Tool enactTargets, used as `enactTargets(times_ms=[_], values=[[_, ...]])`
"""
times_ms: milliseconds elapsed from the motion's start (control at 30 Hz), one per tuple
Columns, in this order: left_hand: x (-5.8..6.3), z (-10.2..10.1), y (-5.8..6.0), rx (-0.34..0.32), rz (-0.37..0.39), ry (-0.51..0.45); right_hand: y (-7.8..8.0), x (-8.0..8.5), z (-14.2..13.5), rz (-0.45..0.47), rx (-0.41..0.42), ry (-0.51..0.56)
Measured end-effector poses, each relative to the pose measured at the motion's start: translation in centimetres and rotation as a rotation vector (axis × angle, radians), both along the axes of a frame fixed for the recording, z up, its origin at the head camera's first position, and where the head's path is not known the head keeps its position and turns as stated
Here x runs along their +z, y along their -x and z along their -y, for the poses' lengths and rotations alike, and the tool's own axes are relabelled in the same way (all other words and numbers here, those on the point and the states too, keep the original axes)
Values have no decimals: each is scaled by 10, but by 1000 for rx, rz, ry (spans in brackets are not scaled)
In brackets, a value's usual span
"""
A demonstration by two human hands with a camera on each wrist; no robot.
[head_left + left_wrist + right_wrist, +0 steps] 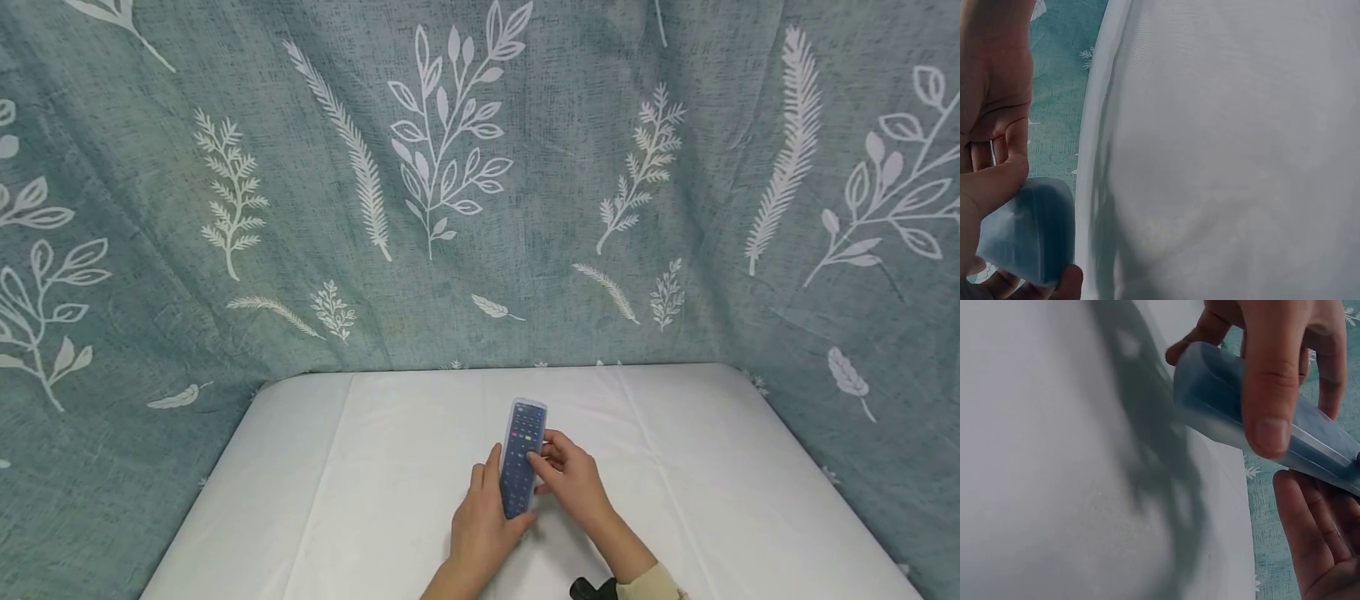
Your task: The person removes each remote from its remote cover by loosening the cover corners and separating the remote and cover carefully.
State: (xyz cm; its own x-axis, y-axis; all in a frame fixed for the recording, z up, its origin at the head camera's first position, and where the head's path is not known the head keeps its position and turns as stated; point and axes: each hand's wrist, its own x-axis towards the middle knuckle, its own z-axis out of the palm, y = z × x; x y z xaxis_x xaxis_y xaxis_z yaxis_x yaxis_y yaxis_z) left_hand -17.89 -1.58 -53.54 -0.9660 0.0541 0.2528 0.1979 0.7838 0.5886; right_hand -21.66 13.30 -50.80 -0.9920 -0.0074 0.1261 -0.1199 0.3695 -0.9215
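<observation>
A dark blue remote control in a translucent pale cover is held up over the white table, its button side facing the head camera and its top tilted slightly right. My left hand holds it at the lower left, fingers along the left side and thumb by the near end. From the right, my right hand grips it with the thumb on the buttons and the fingers around the far edge. The right wrist view has the cover from the side under my right thumb. One end of the remote appears in the left wrist view.
A white cloth with fold creases covers the table. Behind and at both sides hangs a green curtain with white leaf prints. A black object sits beside the right sleeve. Shadows fall on the cloth below the hands.
</observation>
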Motion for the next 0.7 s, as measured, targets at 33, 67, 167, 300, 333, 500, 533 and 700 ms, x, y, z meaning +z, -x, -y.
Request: enactTargets(times_ms=[33,67,167,300,333,500,533,700], values=[[0,-1,1,4,-2,-12,0,-1,1,7,3,3],[-1,-1,1,4,-3,-24,0,-1,1,10,4,4],[-2,-2,1,-7,-1,-60,0,-2,1,21,2,11],[-1,-2,2,-45,37,-114,0,-2,-1,23,-3,14],[0,-1,2,-52,50,-134,0,-2,-2,20,-5,14],[2,4,6,-94,117,-276,1,0,-3,19,-12,8],[2,5,7,-103,127,-313,1,0,-3,20,-12,5],[3,5,11,-122,122,-460,0,0,-5,3,-15,-20]])
